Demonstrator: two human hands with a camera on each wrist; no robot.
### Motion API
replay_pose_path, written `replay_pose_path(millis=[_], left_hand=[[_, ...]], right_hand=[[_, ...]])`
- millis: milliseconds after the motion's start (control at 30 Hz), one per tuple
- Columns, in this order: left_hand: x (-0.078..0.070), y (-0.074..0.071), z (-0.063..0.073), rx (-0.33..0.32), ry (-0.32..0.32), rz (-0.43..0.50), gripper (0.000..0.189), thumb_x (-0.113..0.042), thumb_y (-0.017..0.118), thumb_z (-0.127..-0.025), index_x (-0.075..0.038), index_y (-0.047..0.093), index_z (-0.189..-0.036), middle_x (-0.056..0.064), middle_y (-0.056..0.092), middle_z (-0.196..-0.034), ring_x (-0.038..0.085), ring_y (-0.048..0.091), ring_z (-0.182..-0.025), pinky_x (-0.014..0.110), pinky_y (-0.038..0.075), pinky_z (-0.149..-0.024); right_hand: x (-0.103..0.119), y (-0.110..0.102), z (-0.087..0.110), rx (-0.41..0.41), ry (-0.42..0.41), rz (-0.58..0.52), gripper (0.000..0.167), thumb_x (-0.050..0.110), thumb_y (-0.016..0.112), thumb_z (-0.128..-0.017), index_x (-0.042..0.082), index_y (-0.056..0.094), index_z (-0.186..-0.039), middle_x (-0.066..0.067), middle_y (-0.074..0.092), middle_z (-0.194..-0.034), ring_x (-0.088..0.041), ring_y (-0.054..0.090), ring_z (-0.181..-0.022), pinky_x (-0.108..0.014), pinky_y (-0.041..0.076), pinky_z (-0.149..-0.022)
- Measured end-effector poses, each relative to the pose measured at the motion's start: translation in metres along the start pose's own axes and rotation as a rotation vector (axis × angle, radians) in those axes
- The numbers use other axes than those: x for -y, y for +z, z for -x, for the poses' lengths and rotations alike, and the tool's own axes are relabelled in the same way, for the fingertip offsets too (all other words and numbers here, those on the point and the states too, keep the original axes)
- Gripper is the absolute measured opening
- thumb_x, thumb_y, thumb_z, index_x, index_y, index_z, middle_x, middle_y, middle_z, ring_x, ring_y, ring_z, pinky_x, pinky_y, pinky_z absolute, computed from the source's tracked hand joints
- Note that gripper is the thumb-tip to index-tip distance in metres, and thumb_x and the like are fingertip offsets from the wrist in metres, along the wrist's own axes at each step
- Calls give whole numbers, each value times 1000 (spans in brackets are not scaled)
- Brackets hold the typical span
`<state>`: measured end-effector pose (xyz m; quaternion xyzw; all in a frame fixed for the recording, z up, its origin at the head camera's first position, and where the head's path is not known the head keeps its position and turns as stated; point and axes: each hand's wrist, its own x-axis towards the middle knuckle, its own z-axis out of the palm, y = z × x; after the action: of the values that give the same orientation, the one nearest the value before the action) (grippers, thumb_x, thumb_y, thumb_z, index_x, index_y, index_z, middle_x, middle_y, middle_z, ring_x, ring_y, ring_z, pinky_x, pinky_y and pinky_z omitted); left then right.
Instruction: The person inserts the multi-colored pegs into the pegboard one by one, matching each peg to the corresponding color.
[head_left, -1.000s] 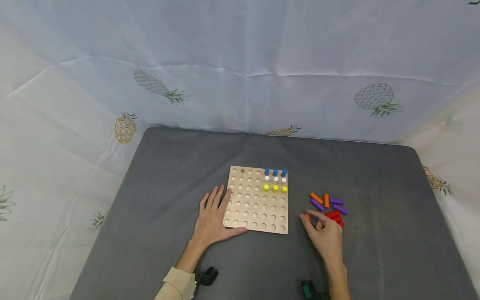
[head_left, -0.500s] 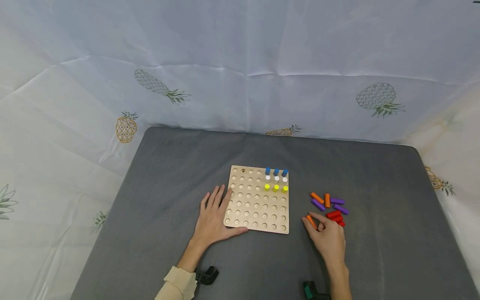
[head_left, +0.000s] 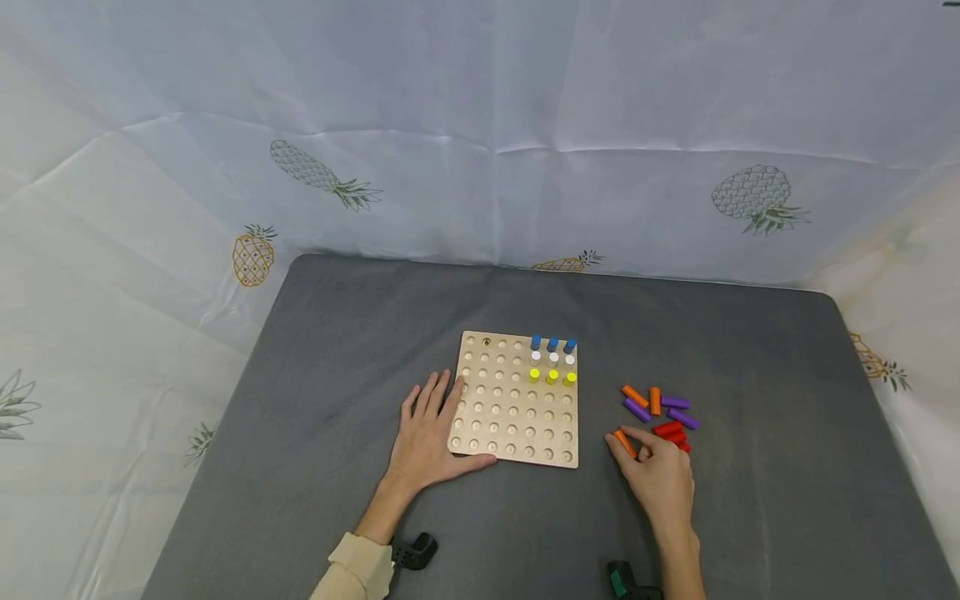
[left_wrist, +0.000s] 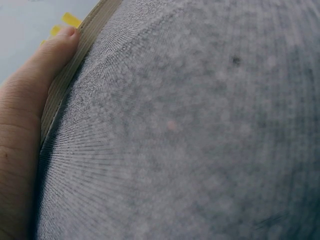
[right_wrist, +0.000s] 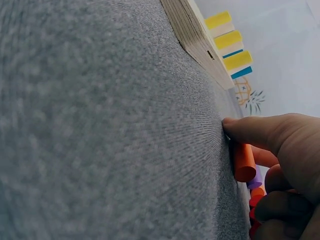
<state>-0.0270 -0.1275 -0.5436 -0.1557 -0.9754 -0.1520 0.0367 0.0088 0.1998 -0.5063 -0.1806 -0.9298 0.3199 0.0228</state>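
Observation:
A square wooden pegboard [head_left: 510, 425] lies on the grey table, with blue [head_left: 552, 343], white [head_left: 552, 359] and yellow pegs [head_left: 552, 377] upright in three rows at its far right corner. My left hand [head_left: 423, 446] rests along the board's left edge, fingers spread and straight, thumb at the near edge. Right of the board, my right hand [head_left: 656, 475] has thumb and index finger on either side of an orange peg [head_left: 624, 443], pinching it low at the cloth. In the right wrist view, that orange peg [right_wrist: 244, 162] shows just under the thumb [right_wrist: 250, 131].
Beyond the right hand lie loose pegs: two orange ones [head_left: 655, 402], several purple ones [head_left: 682, 418] and red ones [head_left: 667, 429] in a small cluster. Grey cloth [head_left: 360, 333] covers the table. A pineapple-print curtain [head_left: 487, 200] hangs behind it.
My right hand has shifted slightly right and toward me, and more of the orange peg now shows between its fingers. The left hand and the pegs in the board stay as they were.

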Motion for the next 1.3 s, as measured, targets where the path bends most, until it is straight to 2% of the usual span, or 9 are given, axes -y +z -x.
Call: replay_pose_path(millis=[267, 567, 833, 1100, 1300], left_hand=[[0, 0, 0, 6, -5, -2, 128, -86, 70, -63, -17, 28, -163, 12, 33, -167, 32, 31, -156, 55, 23, -124], [0, 0, 0, -7, 3, 23, 129, -89, 66, -64, -17, 26, -164, 13, 33, -167, 33, 30, -156, 56, 22, -125], [0, -1, 1, -7, 0, 28, 129, -85, 72, -63, -18, 27, -163, 13, 33, -167, 33, 31, -156, 56, 23, -124], [0, -2, 0, -10, 4, 35, 128, -87, 68, -64, -18, 27, -163, 13, 34, -167, 33, 31, -156, 57, 24, -123], [0, -2, 0, -12, 8, 42, 127, -89, 66, -65, -18, 27, -163, 13, 33, -167, 33, 31, -156, 57, 23, -124]], right_hand=[[1, 0, -2, 5, -8, -2, 31, 29, 83, -86, 7, 81, -106, 8, 32, -53, -5, 23, -46, -23, 19, -41], [6, -4, -3, -2, -64, -52, 28, 27, 83, -87, 7, 81, -106, 9, 29, -50, -4, 21, -42, -21, 19, -39], [7, -5, -5, -17, -99, -80, 27, 28, 82, -88, 9, 80, -107, 8, 27, -51, -3, 18, -40, -20, 17, -40], [9, -4, -8, -21, -137, -111, 25, 25, 81, -89, 11, 80, -110, 8, 27, -49, -1, 18, -37, -19, 16, -39], [14, -5, -10, -22, -131, -110, 26, 24, 80, -90, 12, 79, -112, 9, 27, -49, -1, 18, -37, -19, 16, -39]])
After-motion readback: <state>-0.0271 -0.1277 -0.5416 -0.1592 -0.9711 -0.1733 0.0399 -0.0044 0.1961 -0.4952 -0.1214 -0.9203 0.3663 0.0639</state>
